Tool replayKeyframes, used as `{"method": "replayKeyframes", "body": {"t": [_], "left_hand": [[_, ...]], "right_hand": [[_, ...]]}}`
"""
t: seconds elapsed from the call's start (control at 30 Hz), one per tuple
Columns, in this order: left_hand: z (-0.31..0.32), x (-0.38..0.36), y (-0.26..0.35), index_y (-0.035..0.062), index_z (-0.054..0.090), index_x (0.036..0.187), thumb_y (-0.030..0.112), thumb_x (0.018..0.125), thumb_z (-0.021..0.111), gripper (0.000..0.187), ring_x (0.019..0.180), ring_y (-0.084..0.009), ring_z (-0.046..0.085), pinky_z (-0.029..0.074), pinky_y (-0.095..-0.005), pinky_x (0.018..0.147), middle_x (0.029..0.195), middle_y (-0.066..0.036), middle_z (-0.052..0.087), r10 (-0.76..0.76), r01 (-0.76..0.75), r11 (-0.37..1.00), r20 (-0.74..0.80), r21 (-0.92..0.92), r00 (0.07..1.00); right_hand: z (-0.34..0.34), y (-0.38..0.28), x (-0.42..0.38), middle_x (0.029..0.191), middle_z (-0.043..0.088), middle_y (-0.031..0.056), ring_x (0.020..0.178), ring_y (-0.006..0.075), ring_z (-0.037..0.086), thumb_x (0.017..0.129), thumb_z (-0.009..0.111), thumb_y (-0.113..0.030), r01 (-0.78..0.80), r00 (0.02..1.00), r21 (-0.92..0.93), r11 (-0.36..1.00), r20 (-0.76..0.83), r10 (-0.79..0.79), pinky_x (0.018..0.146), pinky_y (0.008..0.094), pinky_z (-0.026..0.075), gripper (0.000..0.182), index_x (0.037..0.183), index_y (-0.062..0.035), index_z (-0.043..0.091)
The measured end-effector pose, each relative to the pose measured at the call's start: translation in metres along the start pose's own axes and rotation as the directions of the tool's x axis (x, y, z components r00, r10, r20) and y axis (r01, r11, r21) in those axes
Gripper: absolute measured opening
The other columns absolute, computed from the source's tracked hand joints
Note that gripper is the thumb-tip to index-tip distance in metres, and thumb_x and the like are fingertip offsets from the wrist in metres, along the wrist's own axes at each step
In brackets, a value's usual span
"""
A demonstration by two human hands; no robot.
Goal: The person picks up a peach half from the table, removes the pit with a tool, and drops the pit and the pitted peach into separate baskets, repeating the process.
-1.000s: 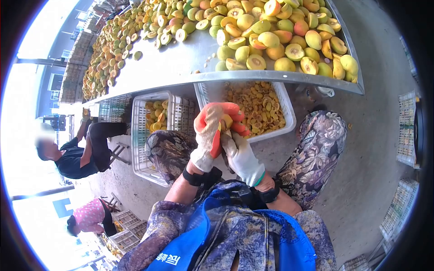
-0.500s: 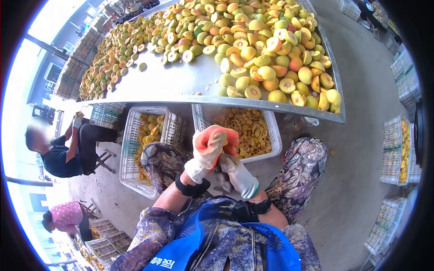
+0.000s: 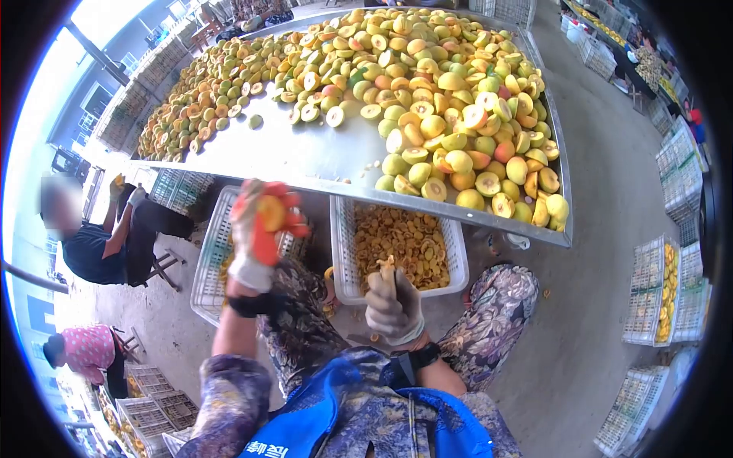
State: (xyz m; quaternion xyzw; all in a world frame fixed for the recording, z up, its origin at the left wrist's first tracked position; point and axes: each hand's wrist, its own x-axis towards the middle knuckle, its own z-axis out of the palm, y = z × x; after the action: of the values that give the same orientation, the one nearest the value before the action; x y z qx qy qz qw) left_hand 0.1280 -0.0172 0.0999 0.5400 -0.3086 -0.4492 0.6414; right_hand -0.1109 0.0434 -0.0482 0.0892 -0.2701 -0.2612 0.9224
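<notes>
My left hand [image 3: 263, 233], in a white glove with a red palm, is over the left white crate [image 3: 208, 263], which has fruit in it. A peach half [image 3: 271, 213] lies in its palm with the fingers curled around it; the hand is slightly blurred. My right hand [image 3: 393, 307], in a pale glove, is closed around a short slim tool. A tan scrap of fruit [image 3: 388, 264] sits at the tool's upper end; the handle is hidden by the fingers. Behind that hand stands the right white crate [image 3: 343, 267], holding many cut fruit scraps [image 3: 405, 240].
A metal table [image 3: 305, 164] with a raised rim spans the front, heaped with halved peaches [image 3: 458, 114]. A person [image 3: 95, 240] sits at the left, another [image 3: 88, 355] bends lower down. Stacked crates [image 3: 649, 294] line the right side.
My hands were together above the right crate and are now apart. The left has swung left with the peach half; the right has lowered slightly, with the tool's tip now showing.
</notes>
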Motion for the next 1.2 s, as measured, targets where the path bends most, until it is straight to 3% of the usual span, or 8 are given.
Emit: {"method": "replayKeyframes", "body": {"t": [0.1, 0.2, 0.33, 0.4, 0.6, 0.83, 0.93, 1.2], "left_hand": [[-0.098, 0.043, 0.015, 0.006, 0.072, 0.105, 0.042, 0.101, 0.067, 0.037, 0.059, -0.0174, 0.068, 0.057, -0.0307, 0.048, 0.084, -0.009, 0.073, -0.046, 0.034, 0.905, 0.017, 0.425, 0.999], [-0.122, 0.06, 0.01, 0.0087, 0.075, 0.111, 0.028, 0.098, 0.066, 0.025, 0.08, -0.0211, 0.073, 0.059, -0.034, 0.074, 0.092, -0.011, 0.074, 0.173, -0.109, 0.033, 0.102, 0.993, 0.98], [-0.055, 0.095, -0.004, 0.0101, 0.075, 0.115, 0.026, 0.094, 0.07, 0.027, 0.096, -0.0219, 0.072, 0.056, -0.0349, 0.086, 0.102, -0.011, 0.075, 0.206, -0.249, 0.297, 0.193, 0.922, 0.959], [-0.04, 0.131, -0.031, 0.0089, 0.076, 0.112, 0.024, 0.092, 0.071, 0.025, 0.093, -0.0259, 0.073, 0.057, -0.037, 0.084, 0.101, -0.013, 0.074, 0.2, -0.327, 0.295, 0.276, 0.898, 0.94], [-0.079, 0.216, -0.057, 0.0092, 0.077, 0.103, 0.016, 0.09, 0.071, 0.016, 0.079, -0.035, 0.07, 0.057, -0.0418, 0.073, 0.086, -0.014, 0.072, 0.2, -0.611, 0.115, 0.584, 0.783, 0.787], [-0.086, 0.234, -0.051, 0.0129, 0.077, 0.1, 0.019, 0.09, 0.072, 0.013, 0.075, -0.0357, 0.069, 0.056, -0.0453, 0.069, 0.08, -0.012, 0.07, 0.215, -0.642, 0.178, 0.608, 0.745, 0.765], [-0.089, 0.24, -0.054, 0.0132, 0.077, 0.1, 0.02, 0.09, 0.071, 0.014, 0.074, -0.0357, 0.068, 0.055, -0.0457, 0.068, 0.079, -0.012, 0.07, 0.225, -0.656, 0.218, 0.617, 0.723, 0.754], [-0.094, 0.25, -0.054, 0.0136, 0.077, 0.104, 0.025, 0.087, 0.074, 0.021, 0.074, -0.0353, 0.068, 0.055, -0.0462, 0.068, 0.081, -0.011, 0.07, 0.113, -0.596, 0.209, 0.586, 0.775, 0.802]], "right_hand": [[-0.02, -0.008, -0.006, 0.069, 0.044, -0.0042, 0.049, 0.0058, 0.038, 0.107, 0.055, -0.049, 0.21, 0.932, 0.098, 0.973, -0.32, -0.169, 0.044, 0.0241, 0.033, 0.045, 0.1, -0.0051, 0.062], [-0.021, -0.011, -0.01, 0.068, 0.039, -0.0058, 0.05, 0.0071, 0.034, 0.104, 0.06, -0.05, 0.204, 0.827, -0.134, 0.97, -0.506, -0.244, 0.046, 0.0248, 0.031, 0.041, 0.099, -0.0097, 0.063], [0.057, -0.023, 0.015, 0.066, 0.045, -0.0045, 0.048, 0.008, 0.04, 0.102, 0.068, -0.039, -0.105, 0.641, -0.622, 0.776, -0.639, -0.425, 0.044, 0.0253, 0.034, 0.029, 0.1, -0.0105, 0.062], [0.11, -0.047, 0.035, 0.071, 0.058, -0.0011, 0.052, 0.0111, 0.055, 0.102, 0.07, -0.027, -0.383, 0.571, -0.803, 0.457, -0.595, -0.566, 0.046, 0.0272, 0.043, 0.023, 0.108, -0.0063, 0.063], [0.218, -0.2, 0.128, 0.083, 0.071, 0.0011, 0.069, 0.0084, 0.064, 0.1, 0.073, -0.031, -0.599, 0.658, -0.711, -0.37, -0.174, -0.732, 0.056, 0.0257, 0.051, 0.027, 0.107, -0.0044, 0.073], [0.18, -0.406, 0.295, 0.084, 0.066, -0.0007, 0.062, 0.0088, 0.056, 0.098, 0.069, -0.028, -0.677, 0.574, -0.534, -0.507, 0.049, -0.817, 0.053, 0.0277, 0.051, 0.025, 0.115, -0.0114, 0.073], [0.155, -0.472, 0.353, 0.109, 0.076, 0.0163, 0.096, 0.0346, 0.072, 0.094, 0.069, -0.046, -0.723, 0.685, -0.018, -0.691, 0.111, -0.72, 0.088, 0.0419, 0.057, 0.044, 0.123, -0.0131, 0.07], [0.096, -0.53, 0.419, 0.134, 0.067, 0.0193, 0.124, 0.0398, 0.063, 0.097, 0.06, -0.049, -0.596, 0.75, 0.325, -0.734, -0.1, -0.653, 0.106, 0.046, 0.049, 0.051, 0.14, -0.0223, 0.06]]}}
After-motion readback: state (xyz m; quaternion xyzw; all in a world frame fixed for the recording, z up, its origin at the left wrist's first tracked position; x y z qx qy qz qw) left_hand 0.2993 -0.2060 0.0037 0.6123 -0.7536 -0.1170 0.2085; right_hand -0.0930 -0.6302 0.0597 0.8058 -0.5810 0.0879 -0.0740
